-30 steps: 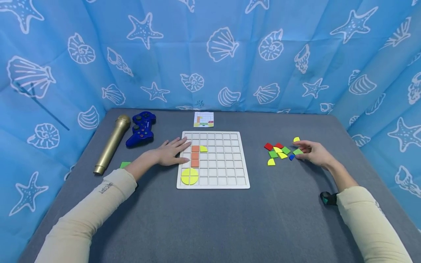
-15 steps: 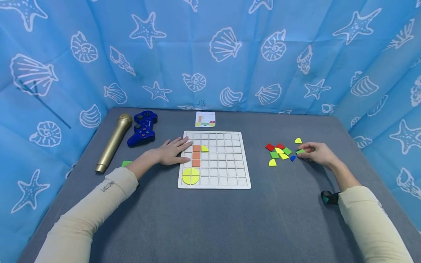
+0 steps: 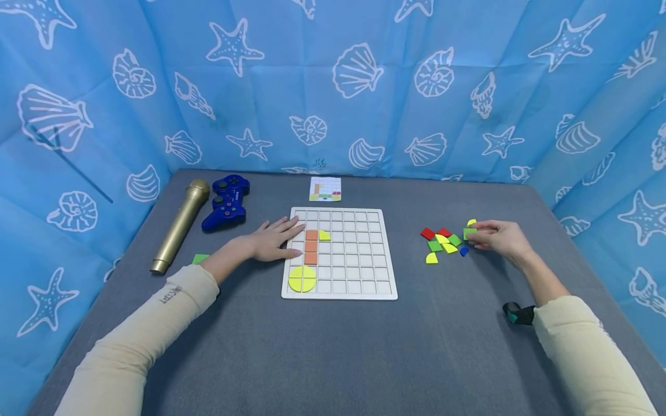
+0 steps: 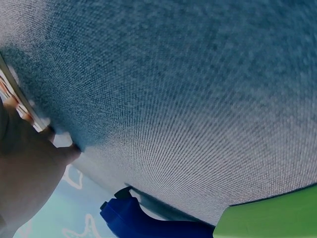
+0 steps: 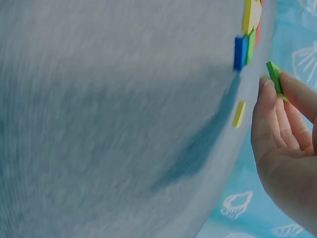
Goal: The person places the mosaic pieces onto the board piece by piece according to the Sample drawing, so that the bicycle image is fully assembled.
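Note:
My left hand (image 3: 272, 240) lies flat with fingers spread, its fingertips on the left edge of the white grid board (image 3: 359, 294). Along that board's left side sit several orange square tiles (image 3: 310, 247), a yellow quarter-circle tile (image 3: 324, 236) and a yellow circle (image 3: 302, 279) made of quarter pieces. Over on the right, my right hand (image 3: 502, 238) pinches a green square tile (image 3: 470, 233) between thumb and fingers; the right wrist view shows this green tile (image 5: 275, 79) held up off the table. Beside it lies a loose pile of red, green and yellow tiles (image 3: 442, 238), with a blue piece (image 3: 464, 251) nearest the hand.
A small pattern card (image 3: 325, 189) lies behind the board. At the left are a gold microphone (image 3: 179, 228) and a blue game controller (image 3: 227, 202). Another green piece (image 3: 200, 258) is partly hidden by the left forearm. A blue shell-print curtain (image 3: 395, 86) surrounds the table.
My right hand has picked the green square tile up from beside the pile and raised it slightly, turning it toward the view. The left hand stays on the board's edge.

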`<state>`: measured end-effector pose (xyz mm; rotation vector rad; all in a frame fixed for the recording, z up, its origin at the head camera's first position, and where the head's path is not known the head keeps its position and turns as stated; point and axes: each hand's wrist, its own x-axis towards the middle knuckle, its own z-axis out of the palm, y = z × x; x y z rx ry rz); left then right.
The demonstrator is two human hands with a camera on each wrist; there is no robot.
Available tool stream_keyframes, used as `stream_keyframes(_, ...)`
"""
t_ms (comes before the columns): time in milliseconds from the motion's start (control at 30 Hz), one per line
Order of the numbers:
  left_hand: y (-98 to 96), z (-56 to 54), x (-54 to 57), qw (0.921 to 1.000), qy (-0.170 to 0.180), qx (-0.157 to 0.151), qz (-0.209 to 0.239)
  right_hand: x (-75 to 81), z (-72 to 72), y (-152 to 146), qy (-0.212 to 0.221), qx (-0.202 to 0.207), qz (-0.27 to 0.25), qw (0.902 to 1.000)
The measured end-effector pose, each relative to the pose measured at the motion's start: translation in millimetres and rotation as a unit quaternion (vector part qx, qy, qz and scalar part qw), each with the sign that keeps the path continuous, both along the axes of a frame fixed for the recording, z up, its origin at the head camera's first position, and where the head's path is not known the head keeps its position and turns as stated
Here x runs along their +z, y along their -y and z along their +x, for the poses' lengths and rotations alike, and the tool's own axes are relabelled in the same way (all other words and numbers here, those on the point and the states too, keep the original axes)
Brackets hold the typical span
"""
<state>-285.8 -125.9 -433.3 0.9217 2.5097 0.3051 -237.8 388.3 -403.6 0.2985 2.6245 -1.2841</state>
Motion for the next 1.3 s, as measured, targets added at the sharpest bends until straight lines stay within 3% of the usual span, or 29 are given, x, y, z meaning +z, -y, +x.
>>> stream_keyframes(167, -0.8, 1.1, 2.3, 1.0000, 0.001, 0.004, -0.006, 4.6, 2.0, 17, 0.011, 0.013, -0.037, 0.9992)
stream_keyframes(400, -2.3, 0.4, 2.1, 0.9999, 0.004, 0.008, -0.014, 7.8, 5.2, 47, 0.031, 0.048, -0.037, 0.9977)
stream_keyframes(567, -2.2, -0.9, 0.6, 0.9998, 0.007, 0.010, -0.013, 9.7, 6.7, 70, 0.049, 0.068, -0.085, 0.9928)
stream_keyframes(967, -2.7, 0.2, 2.3, 0.9997, 0.005, 0.011, -0.020, 6.1, 11.9, 119, 0.060, 0.112, -0.104, 0.9864)
stream_keyframes(1300, -2.0, 0.7, 0.6, 0.9998, 0.005, 0.013, -0.015, 1.8, 13.9, 154, 0.078, 0.149, -0.147, 0.9747)
